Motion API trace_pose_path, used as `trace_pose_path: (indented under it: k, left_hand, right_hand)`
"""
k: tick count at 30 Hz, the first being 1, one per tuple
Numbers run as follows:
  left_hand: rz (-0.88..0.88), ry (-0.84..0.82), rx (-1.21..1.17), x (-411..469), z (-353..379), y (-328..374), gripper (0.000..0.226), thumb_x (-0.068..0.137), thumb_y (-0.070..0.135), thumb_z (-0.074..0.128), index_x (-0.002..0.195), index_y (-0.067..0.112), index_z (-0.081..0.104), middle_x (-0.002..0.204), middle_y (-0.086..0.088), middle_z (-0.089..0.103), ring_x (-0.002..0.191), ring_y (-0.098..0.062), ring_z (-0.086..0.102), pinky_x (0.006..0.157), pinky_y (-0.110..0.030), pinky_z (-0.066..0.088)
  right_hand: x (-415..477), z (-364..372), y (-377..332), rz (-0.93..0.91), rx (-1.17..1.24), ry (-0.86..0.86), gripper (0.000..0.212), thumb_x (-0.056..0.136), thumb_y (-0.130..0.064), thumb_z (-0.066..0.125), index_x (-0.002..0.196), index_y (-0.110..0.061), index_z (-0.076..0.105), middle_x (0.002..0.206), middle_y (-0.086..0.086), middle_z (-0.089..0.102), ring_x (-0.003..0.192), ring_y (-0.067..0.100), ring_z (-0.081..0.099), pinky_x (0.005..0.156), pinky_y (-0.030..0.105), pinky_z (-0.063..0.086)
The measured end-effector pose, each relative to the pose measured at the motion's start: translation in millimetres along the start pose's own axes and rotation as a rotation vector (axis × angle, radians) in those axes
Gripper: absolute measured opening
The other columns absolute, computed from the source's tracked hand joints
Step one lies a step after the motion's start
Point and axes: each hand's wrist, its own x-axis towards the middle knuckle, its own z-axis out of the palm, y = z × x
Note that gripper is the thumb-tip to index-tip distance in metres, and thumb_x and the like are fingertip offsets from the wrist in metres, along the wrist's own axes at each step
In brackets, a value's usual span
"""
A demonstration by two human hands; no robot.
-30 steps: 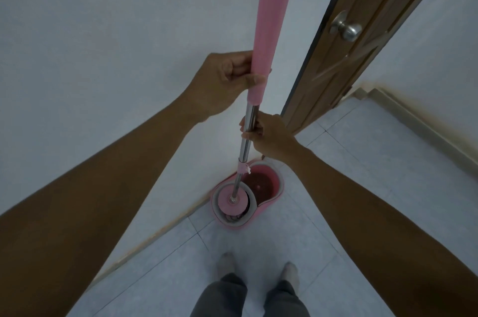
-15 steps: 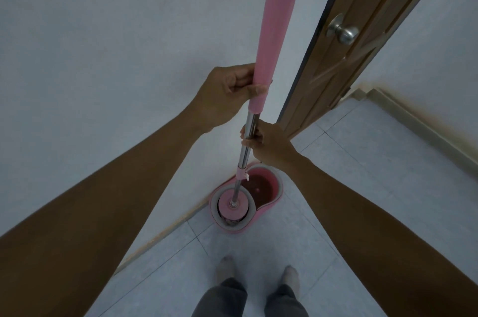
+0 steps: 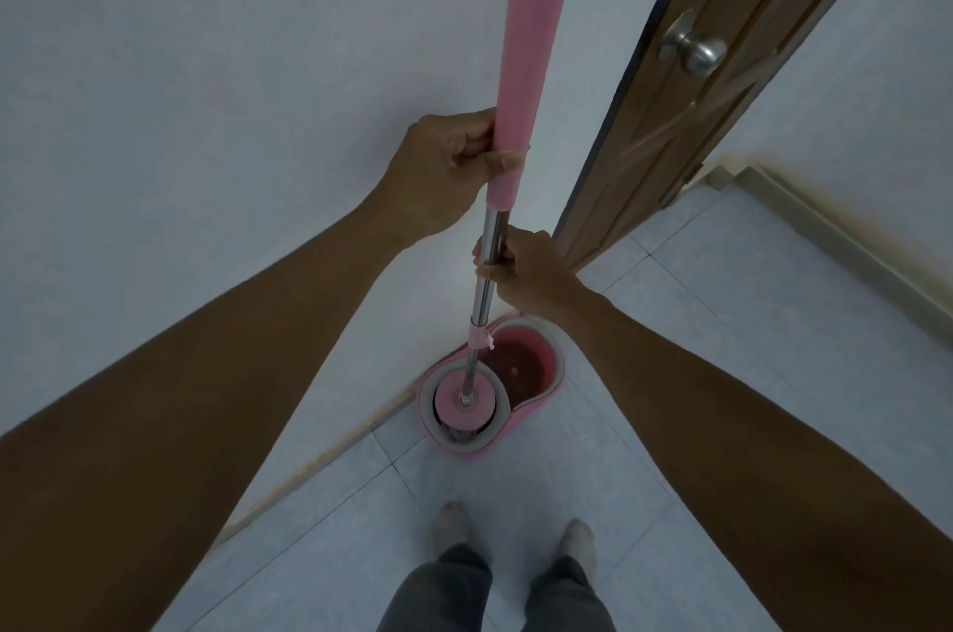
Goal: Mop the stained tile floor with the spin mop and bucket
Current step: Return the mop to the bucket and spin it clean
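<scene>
The spin mop stands nearly upright, its pink handle grip (image 3: 531, 43) running up out of view. My left hand (image 3: 448, 177) is closed around the lower end of that pink grip. Just below, my right hand (image 3: 526, 273) grips the bare steel shaft (image 3: 485, 291). The mop's pink round head (image 3: 464, 402) sits in the grey spinner basket of the pink bucket (image 3: 552, 373). The bucket stands on the pale tile floor (image 3: 722, 347) against the wall. Its other compartment holds dark reddish water (image 3: 515, 363).
A white wall (image 3: 206, 115) rises at the left, meeting the floor along a stained skirting line. A brown wooden door (image 3: 722, 79) with a metal knob (image 3: 696, 51) stands open at the right. My two feet (image 3: 515, 536) stand just in front of the bucket.
The mop handle and both hands have dropped slightly, with the head pressed into the spinner basket. Both grips stay the same.
</scene>
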Motion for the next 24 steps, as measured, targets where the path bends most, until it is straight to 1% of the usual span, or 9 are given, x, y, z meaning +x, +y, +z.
trace_pose_path:
  k: [4,8,11,14,17,21,22,24]
  left_hand:
    - [0.038,-0.034,0.049,-1,1,4,0.040,0.090,0.012,0.067,0.129,0.004,0.061,0.118,-0.005,0.069,0.106,-0.019,0.069,0.098,-0.036,0.053]
    - [0.066,-0.032,0.050,0,-3,10,0.041,0.090,0.011,0.066,0.129,0.001,0.060,0.119,-0.009,0.069,0.107,-0.025,0.069,0.097,-0.042,0.054]
    - [0.053,-0.030,0.035,-1,-1,11,0.041,0.090,0.010,0.066,0.130,0.002,0.059,0.120,-0.010,0.069,0.108,-0.025,0.068,0.097,-0.043,0.054]
    - [0.024,-0.028,0.010,-4,4,5,0.042,0.090,0.009,0.067,0.130,0.002,0.059,0.120,-0.009,0.069,0.108,-0.022,0.068,0.098,-0.039,0.053]
    - [-0.011,-0.042,-0.004,-12,13,-8,0.043,0.089,0.006,0.067,0.131,0.001,0.059,0.120,-0.009,0.069,0.108,-0.019,0.068,0.099,-0.035,0.053]
    - [-0.039,-0.033,-0.026,-21,24,-25,0.044,0.089,0.007,0.067,0.132,0.000,0.057,0.123,-0.010,0.067,0.110,-0.020,0.067,0.099,-0.031,0.051]
    - [-0.042,-0.034,-0.030,-20,24,-27,0.045,0.089,0.008,0.067,0.133,0.001,0.057,0.123,-0.009,0.068,0.110,-0.020,0.067,0.099,-0.029,0.051]
    - [-0.057,-0.053,-0.041,-13,21,-32,0.045,0.089,0.009,0.068,0.133,0.003,0.057,0.121,-0.007,0.068,0.109,-0.019,0.068,0.098,-0.026,0.051]
  right_hand:
    - [-3,-7,-1,0.020,-0.019,-0.049,0.018,0.087,-0.012,0.071,0.104,-0.012,0.066,0.099,0.004,0.072,0.088,0.017,0.070,0.085,0.030,0.058]
    - [-6,-12,-7,0.002,-0.001,-0.047,0.020,0.087,-0.011,0.071,0.106,-0.010,0.065,0.101,0.003,0.072,0.089,0.015,0.070,0.086,0.025,0.056]
    - [-9,-11,-6,-0.001,-0.008,-0.045,0.020,0.088,-0.010,0.069,0.107,-0.010,0.064,0.100,0.004,0.072,0.088,0.015,0.070,0.082,0.021,0.055]
    - [-10,-6,0,0.001,-0.023,-0.038,0.019,0.089,-0.010,0.068,0.107,-0.010,0.064,0.098,0.004,0.072,0.086,0.015,0.070,0.076,0.015,0.052]
    - [-13,4,10,0.035,-0.020,-0.046,0.019,0.089,-0.011,0.067,0.108,-0.009,0.064,0.098,0.005,0.071,0.086,0.017,0.070,0.075,0.017,0.053]
    - [-19,23,25,0.065,0.009,-0.044,0.017,0.091,-0.012,0.065,0.108,-0.013,0.063,0.101,0.002,0.072,0.089,0.014,0.070,0.069,0.009,0.046]
    - [-16,24,27,0.072,0.029,-0.039,0.017,0.091,-0.011,0.064,0.108,-0.014,0.063,0.101,0.002,0.072,0.089,0.014,0.070,0.070,0.009,0.047]
    - [-8,24,31,0.093,0.061,-0.042,0.018,0.090,-0.010,0.065,0.108,-0.014,0.064,0.103,0.001,0.072,0.092,0.013,0.069,0.077,0.013,0.050]
